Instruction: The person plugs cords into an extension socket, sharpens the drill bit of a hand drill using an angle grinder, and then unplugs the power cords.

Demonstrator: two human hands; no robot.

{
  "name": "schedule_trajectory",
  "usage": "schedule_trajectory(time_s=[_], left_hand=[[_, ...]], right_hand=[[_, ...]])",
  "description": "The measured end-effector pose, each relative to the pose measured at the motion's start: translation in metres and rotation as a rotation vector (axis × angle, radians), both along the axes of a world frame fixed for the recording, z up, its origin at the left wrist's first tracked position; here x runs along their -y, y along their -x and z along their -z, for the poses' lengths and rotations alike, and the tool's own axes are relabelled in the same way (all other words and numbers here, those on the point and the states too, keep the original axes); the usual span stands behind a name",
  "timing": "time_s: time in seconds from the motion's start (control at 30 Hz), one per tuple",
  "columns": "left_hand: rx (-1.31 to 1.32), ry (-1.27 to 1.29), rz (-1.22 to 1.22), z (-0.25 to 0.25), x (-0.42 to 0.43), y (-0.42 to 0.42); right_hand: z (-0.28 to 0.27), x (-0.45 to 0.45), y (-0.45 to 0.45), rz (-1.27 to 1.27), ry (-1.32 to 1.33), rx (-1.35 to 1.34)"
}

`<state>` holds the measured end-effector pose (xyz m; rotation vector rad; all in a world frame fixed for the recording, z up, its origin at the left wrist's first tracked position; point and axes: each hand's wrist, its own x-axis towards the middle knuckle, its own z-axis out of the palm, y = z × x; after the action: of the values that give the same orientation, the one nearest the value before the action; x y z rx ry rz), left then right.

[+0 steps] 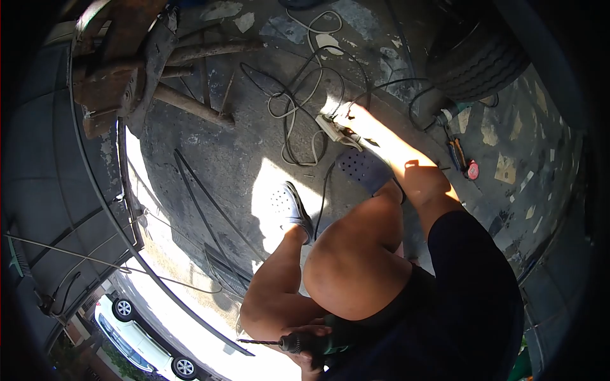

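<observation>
1. A dark power drill with a long twisted bit (pixel 293 343) rests by the left knee (pixel 270 311); I see the left hand (pixel 309 363) closed around it.
2. I have the right hand (pixel 349 115) at a pale, oblong plastic power strip (pixel 330 129) on the grey floor (pixel 219 149); glare means I cannot tell its grip or opening.
3. Black and white cables (pixel 289 101) loop alongside.
4. Farther right, I see a black, ridged rubber tyre (pixel 486 73).

A dark top (pixel 445 330) is worn, its short sleeve (pixel 471 254) ended near the right elbow, with dark shorts (pixel 414 295). The feet are shod in rounded, blue-grey clogs (pixel 362 169) pierced by small round holes; the left clog (pixel 286 204) is bleached pale by sunlight.
</observation>
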<state>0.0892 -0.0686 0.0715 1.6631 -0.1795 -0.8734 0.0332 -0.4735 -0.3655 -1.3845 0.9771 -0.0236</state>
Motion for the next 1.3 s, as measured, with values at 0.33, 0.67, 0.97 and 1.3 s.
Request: schedule_trajectory(time_s=[0.33,0.67,0.97,1.3], left_hand=[[0.021,0.005,0.030,0.000,-0.002,0.000],[0.022,0.012,0.030,-0.002,0.002,-0.001],[-0.020,0.030,-0.022,0.000,-0.005,0.000],[-0.024,0.007,-0.028,-0.001,0.001,0.001]], right_hand=[[-0.027,-0.061,-0.017,0.574,-0.376,0.338],[-0.039,-0.052,-0.038,0.734,-0.718,0.407],[-0.032,-0.061,-0.046,0.838,-0.833,0.470],[-0.042,-0.053,-0.036,0.595,-0.471,0.248]])
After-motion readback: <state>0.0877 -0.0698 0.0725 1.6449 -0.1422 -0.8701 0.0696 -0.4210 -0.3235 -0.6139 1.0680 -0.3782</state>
